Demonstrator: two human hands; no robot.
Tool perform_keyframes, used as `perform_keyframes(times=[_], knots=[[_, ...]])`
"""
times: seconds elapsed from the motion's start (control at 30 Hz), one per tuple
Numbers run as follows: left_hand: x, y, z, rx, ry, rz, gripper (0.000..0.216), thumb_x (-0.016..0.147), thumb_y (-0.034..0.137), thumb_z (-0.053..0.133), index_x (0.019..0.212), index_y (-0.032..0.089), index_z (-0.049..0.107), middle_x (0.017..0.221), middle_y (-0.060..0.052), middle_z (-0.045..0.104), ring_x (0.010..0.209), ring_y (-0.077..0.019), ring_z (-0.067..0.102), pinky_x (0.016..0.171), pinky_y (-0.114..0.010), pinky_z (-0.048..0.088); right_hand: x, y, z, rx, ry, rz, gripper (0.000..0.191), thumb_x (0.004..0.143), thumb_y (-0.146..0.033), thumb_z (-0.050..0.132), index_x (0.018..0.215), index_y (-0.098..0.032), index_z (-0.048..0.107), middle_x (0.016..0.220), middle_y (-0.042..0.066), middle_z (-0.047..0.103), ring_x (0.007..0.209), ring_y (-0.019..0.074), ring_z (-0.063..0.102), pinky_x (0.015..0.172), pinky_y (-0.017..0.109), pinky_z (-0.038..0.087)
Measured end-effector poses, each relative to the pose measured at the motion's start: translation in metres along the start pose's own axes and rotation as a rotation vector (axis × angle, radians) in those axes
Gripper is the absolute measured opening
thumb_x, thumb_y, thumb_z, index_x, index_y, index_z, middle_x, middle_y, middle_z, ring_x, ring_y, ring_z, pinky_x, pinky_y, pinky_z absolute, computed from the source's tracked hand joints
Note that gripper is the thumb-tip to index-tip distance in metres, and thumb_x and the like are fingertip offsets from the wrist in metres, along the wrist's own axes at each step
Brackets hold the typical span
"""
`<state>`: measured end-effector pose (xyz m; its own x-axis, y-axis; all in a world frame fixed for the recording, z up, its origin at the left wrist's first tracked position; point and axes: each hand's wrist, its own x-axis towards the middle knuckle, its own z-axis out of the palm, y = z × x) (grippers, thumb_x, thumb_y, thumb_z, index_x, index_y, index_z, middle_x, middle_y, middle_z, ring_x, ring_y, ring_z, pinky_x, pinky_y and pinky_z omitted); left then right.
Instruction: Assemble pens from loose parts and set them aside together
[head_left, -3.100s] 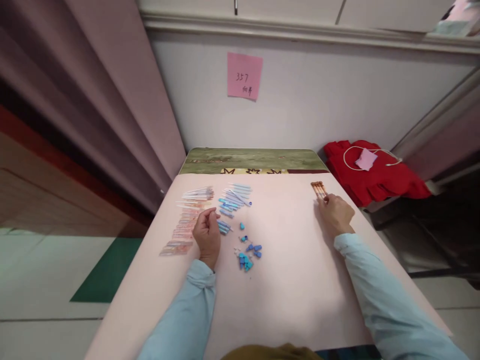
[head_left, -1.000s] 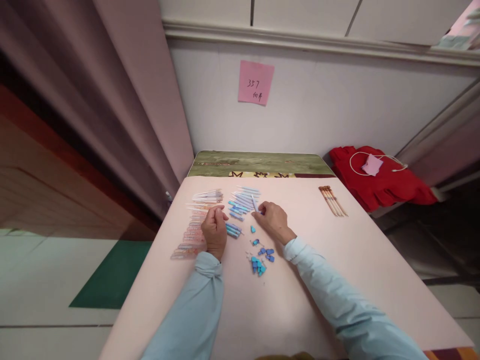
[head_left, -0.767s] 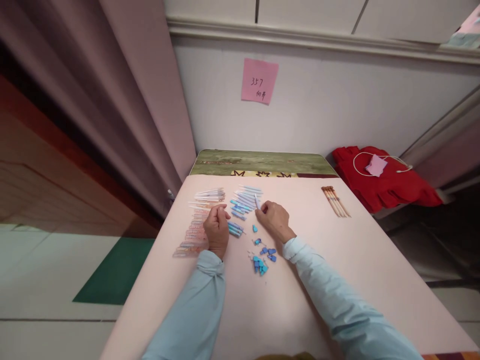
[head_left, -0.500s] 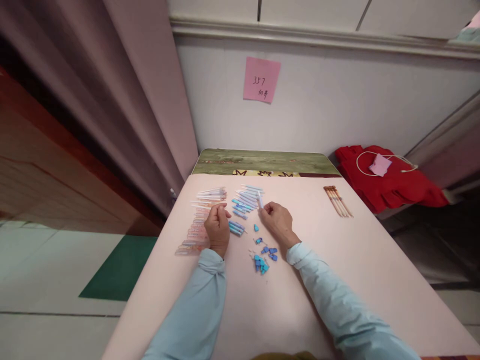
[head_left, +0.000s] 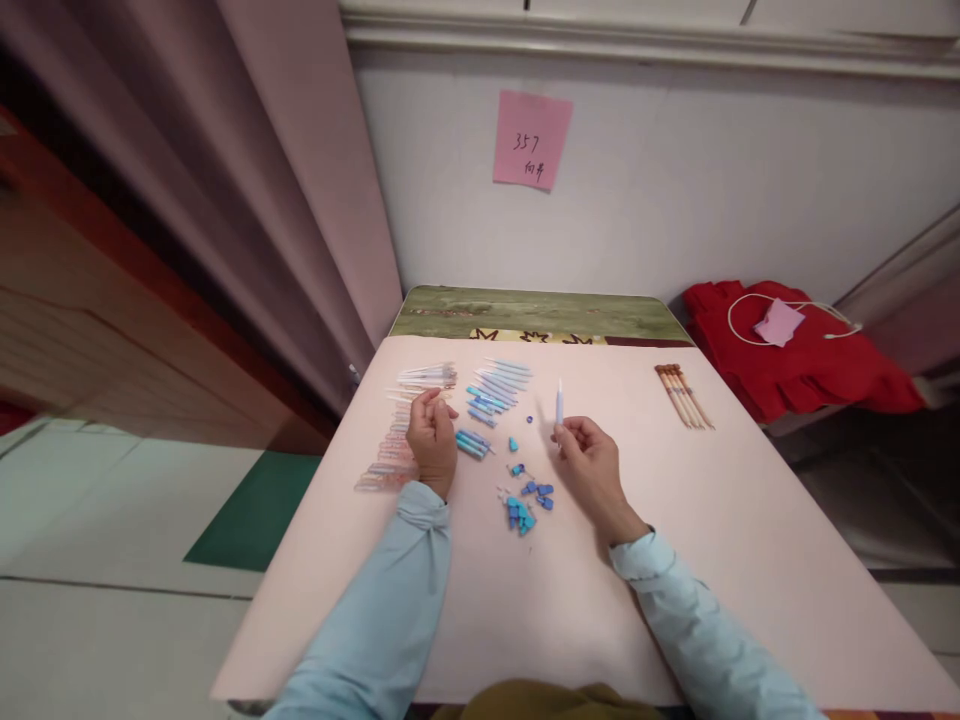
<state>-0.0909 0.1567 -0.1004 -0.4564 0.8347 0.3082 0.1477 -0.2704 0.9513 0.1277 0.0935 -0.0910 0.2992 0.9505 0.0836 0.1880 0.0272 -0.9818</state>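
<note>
Pinched in my right hand (head_left: 589,465) is a pale blue pen barrel (head_left: 559,402), held upright above the table. My left hand (head_left: 433,440) is closed, with curled fingers, over the edge of the clear and pinkish pen parts (head_left: 394,450); whatever its fingers hold is hidden. Between the hands lie light blue pen parts (head_left: 506,375) in a slanted row and a short bundle of blue barrels (head_left: 472,444). Nearer me is a pile of small blue and turquoise caps (head_left: 519,516), with darker blue pieces (head_left: 541,493) beside it. A small dark blue ring (head_left: 529,420) lies alone.
Several brown-topped pens (head_left: 684,396) lie at the right of the pale tabletop (head_left: 750,560). Red cloth (head_left: 832,370) with a white cord is beyond the right edge. A pink note (head_left: 532,140) sticks to the wall behind. Curtains hang at the left.
My right hand has moved right and toward me, carrying the pen barrel away from the blue row. The small dark ring now shows on the table. My left hand has hardly moved.
</note>
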Motion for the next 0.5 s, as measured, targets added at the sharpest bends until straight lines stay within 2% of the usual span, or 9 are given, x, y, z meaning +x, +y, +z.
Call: perform_keyframes(times=[0.13, 0.23, 0.3, 0.4, 0.5], knots=[[0.007, 0.003, -0.004, -0.061, 0.039, 0.003, 0.023, 0.089, 0.032, 0.056, 0.106, 0.018, 0.06, 0.07, 0.001, 0.062, 0.05, -0.0094, 0.05, 0.051, -0.022, 0.041, -0.007, 0.011, -0.006, -0.154, 0.061, -0.035, 0.033, 0.084, -0.05, 0.06, 0.09, -0.019, 0.066, 0.068, 0.0, 0.064, 0.057, 0.0144, 0.053, 0.056, 0.025, 0.044], [0.011, 0.009, -0.016, -0.104, 0.057, -0.005, 0.019, 0.087, 0.034, 0.059, 0.098, 0.018, 0.06, 0.068, 0.002, 0.06, 0.051, -0.009, 0.049, 0.051, -0.022, 0.041, -0.005, 0.014, -0.01, -0.289, 0.073, -0.064, 0.031, 0.083, -0.049, 0.062, 0.089, -0.019, 0.07, 0.061, -0.001, 0.06, 0.055, 0.0147, 0.053, 0.056, 0.025, 0.043], [0.01, 0.013, -0.026, -0.019, 0.02, 0.004, 0.016, 0.084, 0.033, 0.063, 0.091, 0.019, 0.063, 0.067, 0.002, 0.059, 0.054, -0.0102, 0.051, 0.053, -0.022, 0.042, -0.004, 0.015, -0.011, -0.306, 0.068, -0.061, 0.031, 0.083, -0.049, 0.062, 0.088, -0.02, 0.071, 0.06, -0.001, 0.061, 0.054, 0.0145, 0.053, 0.056, 0.025, 0.043], [0.002, 0.018, -0.039, 0.238, -0.13, 0.101, 0.009, 0.078, 0.028, 0.068, 0.081, 0.019, 0.067, 0.075, 0.0, 0.063, 0.062, -0.0119, 0.056, 0.06, -0.024, 0.045, -0.004, 0.014, -0.011, -0.299, 0.052, -0.065, 0.031, 0.084, -0.048, 0.061, 0.092, -0.02, 0.071, 0.067, 0.0, 0.065, 0.055, 0.0139, 0.054, 0.057, 0.025, 0.044], [-0.007, 0.02, -0.042, 0.395, -0.205, 0.139, 0.006, 0.078, 0.025, 0.065, 0.078, 0.02, 0.067, 0.08, -0.001, 0.066, 0.068, -0.0136, 0.059, 0.066, -0.026, 0.047, -0.005, 0.016, -0.011, -0.292, 0.045, -0.068, 0.031, 0.084, -0.047, 0.061, 0.095, -0.02, 0.072, 0.071, 0.001, 0.067, 0.056, 0.0136, 0.055, 0.056, 0.024, 0.045]])
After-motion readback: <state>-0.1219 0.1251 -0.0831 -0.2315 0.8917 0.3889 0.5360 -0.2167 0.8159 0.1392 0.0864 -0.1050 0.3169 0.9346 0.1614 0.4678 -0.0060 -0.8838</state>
